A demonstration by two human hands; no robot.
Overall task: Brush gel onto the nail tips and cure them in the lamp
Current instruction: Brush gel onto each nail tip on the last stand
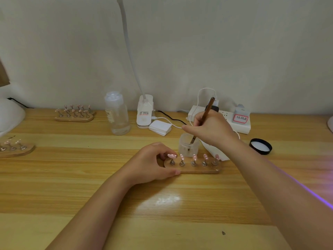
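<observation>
A wooden holder (198,169) lies mid-table with several pink dotted nail tips (194,157) on metal stands. My left hand (153,161) grips the holder's left end, thumb on its front edge, fingers curled by the leftmost tip. Just behind the holder stands a small open clear jar (189,146). My right hand (210,129) holds a brown-handled brush (207,110) with its bristle end dipped inside the jar. A white curing lamp (9,114) is partly in view at the far left edge.
The jar's black lid (260,146) lies to the right. At the back stand a clear bottle (118,113), a desk lamp base (145,112), white pads (160,127) and a power strip (239,123). More nail-tip holders (74,114) sit back left and another holder (16,148) sits at the left edge.
</observation>
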